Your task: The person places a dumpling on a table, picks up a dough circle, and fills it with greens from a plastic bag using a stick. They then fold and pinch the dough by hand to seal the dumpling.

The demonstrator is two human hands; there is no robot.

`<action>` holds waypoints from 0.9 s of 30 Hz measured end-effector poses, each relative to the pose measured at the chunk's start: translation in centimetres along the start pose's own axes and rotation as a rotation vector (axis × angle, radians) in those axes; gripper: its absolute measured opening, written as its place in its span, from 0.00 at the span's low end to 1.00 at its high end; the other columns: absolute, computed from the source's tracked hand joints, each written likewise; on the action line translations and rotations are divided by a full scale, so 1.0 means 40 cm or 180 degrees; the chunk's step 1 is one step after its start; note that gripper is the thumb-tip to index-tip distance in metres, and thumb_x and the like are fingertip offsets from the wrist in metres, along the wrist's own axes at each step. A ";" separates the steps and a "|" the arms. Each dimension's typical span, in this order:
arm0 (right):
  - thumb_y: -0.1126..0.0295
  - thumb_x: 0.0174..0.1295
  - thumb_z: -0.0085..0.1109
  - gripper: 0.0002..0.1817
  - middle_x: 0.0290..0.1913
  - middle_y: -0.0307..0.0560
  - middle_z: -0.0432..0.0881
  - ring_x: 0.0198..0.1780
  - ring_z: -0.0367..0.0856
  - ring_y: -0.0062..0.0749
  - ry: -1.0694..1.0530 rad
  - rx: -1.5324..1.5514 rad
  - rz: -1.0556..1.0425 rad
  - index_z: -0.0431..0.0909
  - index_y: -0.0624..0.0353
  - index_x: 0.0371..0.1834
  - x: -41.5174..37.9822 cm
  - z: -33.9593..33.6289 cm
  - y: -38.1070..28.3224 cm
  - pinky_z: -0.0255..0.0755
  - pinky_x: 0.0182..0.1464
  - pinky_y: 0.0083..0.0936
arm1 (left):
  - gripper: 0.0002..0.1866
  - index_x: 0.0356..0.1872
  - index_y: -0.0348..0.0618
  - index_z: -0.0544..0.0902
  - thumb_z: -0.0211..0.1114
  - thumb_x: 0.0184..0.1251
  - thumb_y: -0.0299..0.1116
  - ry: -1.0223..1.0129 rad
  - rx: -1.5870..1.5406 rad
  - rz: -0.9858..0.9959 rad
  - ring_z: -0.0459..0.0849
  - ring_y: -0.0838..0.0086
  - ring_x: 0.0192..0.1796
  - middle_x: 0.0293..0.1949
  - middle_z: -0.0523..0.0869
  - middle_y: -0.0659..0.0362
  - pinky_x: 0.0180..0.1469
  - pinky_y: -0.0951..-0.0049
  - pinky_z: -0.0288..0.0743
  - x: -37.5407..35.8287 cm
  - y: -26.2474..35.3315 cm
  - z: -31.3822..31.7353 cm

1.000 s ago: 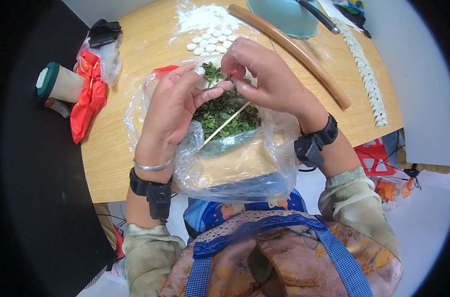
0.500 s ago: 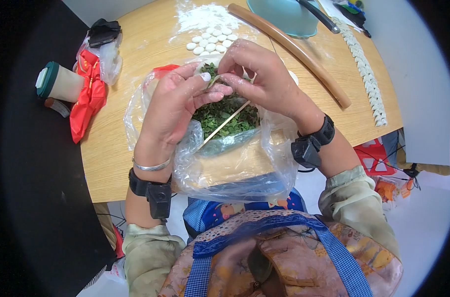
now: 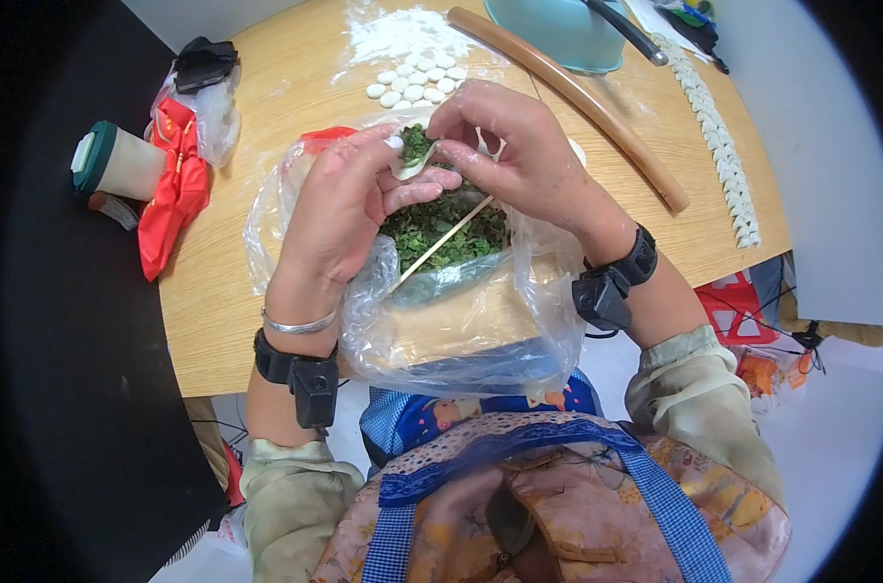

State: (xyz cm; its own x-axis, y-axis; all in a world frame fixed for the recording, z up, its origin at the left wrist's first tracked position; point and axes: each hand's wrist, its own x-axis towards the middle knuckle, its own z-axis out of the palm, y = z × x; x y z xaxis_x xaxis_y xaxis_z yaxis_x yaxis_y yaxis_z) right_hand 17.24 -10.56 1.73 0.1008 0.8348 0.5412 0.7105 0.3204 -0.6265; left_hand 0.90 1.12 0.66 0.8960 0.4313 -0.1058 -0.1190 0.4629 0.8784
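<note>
No text, label, brand or number can be read on anything here.

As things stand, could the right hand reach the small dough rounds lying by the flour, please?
Probably yes. The dough rounds lie just beyond the right hand on open table with nothing between them. But its fingers are pinching the filled wrapper that the left hand holds, so it is busy.
</note>
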 end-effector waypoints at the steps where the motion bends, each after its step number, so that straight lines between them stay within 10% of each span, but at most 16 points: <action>1: 0.75 0.56 0.62 0.06 0.30 0.46 0.78 0.31 0.80 0.34 -0.0002 0.0002 -0.0001 0.78 0.60 0.36 0.000 0.000 0.003 0.74 0.34 0.28 | 0.16 0.52 0.23 0.74 0.50 0.74 0.29 0.0065 -0.0162 -0.0029 0.89 0.62 0.43 0.41 0.85 0.47 0.47 0.74 0.86 0.000 0.001 -0.001; 4: 0.76 0.58 0.63 0.07 0.32 0.39 0.76 0.31 0.76 0.22 -0.0112 -0.0119 -0.0169 0.79 0.60 0.39 -0.003 0.001 0.014 0.67 0.32 0.20 | 0.17 0.51 0.25 0.75 0.52 0.76 0.32 0.0018 -0.0311 0.0050 0.89 0.62 0.43 0.41 0.86 0.49 0.46 0.74 0.86 -0.004 0.001 0.001; 19: 0.74 0.55 0.64 0.05 0.34 0.44 0.77 0.32 0.80 0.37 0.0099 -0.0203 -0.0660 0.78 0.58 0.34 0.001 0.009 0.008 0.74 0.34 0.29 | 0.16 0.55 0.28 0.78 0.53 0.75 0.31 0.0030 0.0329 0.0087 0.89 0.71 0.39 0.41 0.87 0.53 0.40 0.80 0.85 -0.005 -0.005 0.009; 27: 0.74 0.60 0.62 0.05 0.32 0.38 0.77 0.29 0.73 0.18 0.0094 0.0166 0.0126 0.78 0.61 0.37 -0.006 0.007 0.004 0.65 0.30 0.16 | 0.17 0.55 0.28 0.77 0.53 0.77 0.34 -0.0084 0.0033 -0.0053 0.89 0.71 0.38 0.41 0.87 0.52 0.39 0.79 0.84 -0.006 -0.001 0.010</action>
State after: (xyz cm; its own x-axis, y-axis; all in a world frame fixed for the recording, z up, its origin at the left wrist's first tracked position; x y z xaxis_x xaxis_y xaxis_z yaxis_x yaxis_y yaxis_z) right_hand 17.14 -10.57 1.32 0.1491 0.8340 0.5312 0.6683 0.3109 -0.6758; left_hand 0.87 0.69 0.83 0.9088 0.4028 -0.1084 -0.0995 0.4618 0.8814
